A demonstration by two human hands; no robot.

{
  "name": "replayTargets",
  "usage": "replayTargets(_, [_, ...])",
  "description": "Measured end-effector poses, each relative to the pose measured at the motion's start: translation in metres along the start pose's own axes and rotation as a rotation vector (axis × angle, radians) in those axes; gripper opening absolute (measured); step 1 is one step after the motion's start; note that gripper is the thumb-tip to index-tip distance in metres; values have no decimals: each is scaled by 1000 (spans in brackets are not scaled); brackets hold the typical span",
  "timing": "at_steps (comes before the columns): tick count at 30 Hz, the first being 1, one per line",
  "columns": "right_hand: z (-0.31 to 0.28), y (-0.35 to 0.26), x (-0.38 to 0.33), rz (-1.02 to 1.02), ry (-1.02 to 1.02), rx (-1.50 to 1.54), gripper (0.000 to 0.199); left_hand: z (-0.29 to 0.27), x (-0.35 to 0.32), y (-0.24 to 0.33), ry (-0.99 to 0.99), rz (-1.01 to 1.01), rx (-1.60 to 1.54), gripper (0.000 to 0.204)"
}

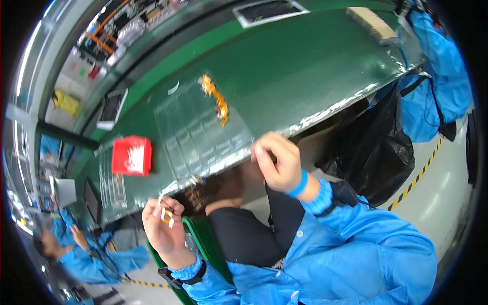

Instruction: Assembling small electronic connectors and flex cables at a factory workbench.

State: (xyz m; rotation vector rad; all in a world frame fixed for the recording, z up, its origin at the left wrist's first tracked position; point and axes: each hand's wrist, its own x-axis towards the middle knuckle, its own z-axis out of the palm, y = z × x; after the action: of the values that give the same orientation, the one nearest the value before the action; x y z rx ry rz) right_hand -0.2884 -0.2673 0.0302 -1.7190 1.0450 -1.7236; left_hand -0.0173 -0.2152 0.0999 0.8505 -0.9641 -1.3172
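Observation:
Pinched between the fingers of my left hand (165, 226) is a small orange-and-white flexible strip (166, 215), held just off the table's front edge. A thin white end sticks up above the fingertips. My right hand (279, 162) is raised at the same edge, further right, with thumb and forefinger pressed together; whatever sits between them is too small to make out. Past the hands lies a clear plastic tray (190, 137) with shallow compartments. Several orange flexible strips (216, 99) are heaped in a row along its far right part.
A red bin (118, 156) holding white slips stands left of the tray, beside another clear tray (109, 178). The green table (290, 66) carries a long pale box (372, 24) at the far right. A black bag (376, 152) hangs below. Co-workers in blue sit left (96, 259) and right (439, 71).

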Motion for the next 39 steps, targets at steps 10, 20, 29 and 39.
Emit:
replayTargets(10, [84,-35,-133,1446,-751,1772,40,-30,-150,-24,147,-218,-30,24])
replayTargets(20, [87,-44,-129,1219,-910,1474,26,-53,-203,-22,262,-128,-159,22])
replayTargets(29, [87,-68,-113,1018,-1074,1109,28,-66,-209,-23,222,-185,-190,24])
replayTargets(39, [85,-79,-113,1016,-981,951,24,-54,-205,-11,480,-324,280,21])
